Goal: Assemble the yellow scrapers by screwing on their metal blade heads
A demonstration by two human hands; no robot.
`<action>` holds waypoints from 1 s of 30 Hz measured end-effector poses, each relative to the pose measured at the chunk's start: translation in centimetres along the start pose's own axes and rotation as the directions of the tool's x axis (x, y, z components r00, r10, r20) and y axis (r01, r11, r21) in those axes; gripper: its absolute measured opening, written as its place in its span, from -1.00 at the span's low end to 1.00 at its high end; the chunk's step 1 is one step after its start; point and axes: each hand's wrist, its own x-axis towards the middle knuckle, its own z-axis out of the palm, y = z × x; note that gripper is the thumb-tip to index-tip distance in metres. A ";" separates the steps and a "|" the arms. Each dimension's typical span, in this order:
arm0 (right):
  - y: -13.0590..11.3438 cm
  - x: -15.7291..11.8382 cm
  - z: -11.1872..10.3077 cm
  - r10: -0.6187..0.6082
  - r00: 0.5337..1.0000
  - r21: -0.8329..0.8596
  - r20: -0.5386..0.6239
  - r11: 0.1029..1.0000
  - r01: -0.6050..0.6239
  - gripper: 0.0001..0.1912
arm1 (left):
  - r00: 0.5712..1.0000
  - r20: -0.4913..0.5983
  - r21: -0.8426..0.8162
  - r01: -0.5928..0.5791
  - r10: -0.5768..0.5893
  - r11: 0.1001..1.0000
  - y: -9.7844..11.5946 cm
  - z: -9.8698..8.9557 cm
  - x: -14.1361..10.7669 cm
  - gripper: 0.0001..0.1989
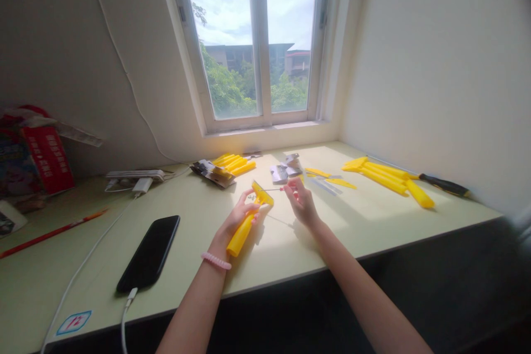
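My left hand (240, 214) is closed around a yellow scraper (241, 237), handle toward me and wide head pointing away. Small metal bits that look like screws (251, 197) show by the left fingers. Pinched in my right hand (302, 203) is a thin metal shaft (274, 190), like that of a small screwdriver; the fingers hide its handle. Its tip reaches the scraper's head from the right; whether it sits in a screw is too small to tell. Beyond my right hand lie thin yellow blade-like pieces (341, 182) and clear strips (323, 186).
Several yellow handles (235, 163) lie beside dark packages (212, 173); silvery packets (279, 173) are near the window. Yellow scrapers (379, 176) and a black-handled tool (443, 185) rest at right. A phone (148, 254), cable (124, 318), power strip (135, 175) and red pencil (53, 234) occupy the left.
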 end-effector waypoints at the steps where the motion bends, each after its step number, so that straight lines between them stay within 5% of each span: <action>1: 0.0 0.0 0.0 -0.004 1.000 -0.021 0.007 1.000 0.004 -0.90 | 1.000 -0.001 -0.009 -0.004 0.004 1.000 -0.1 -0.1 0.2 -0.33; 30: -0.1 0.1 -0.3 0.073 0.994 -0.082 0.086 0.994 -0.066 -0.86 | 0.996 -0.085 0.078 0.037 -0.030 0.996 0.7 0.4 -0.8 -0.28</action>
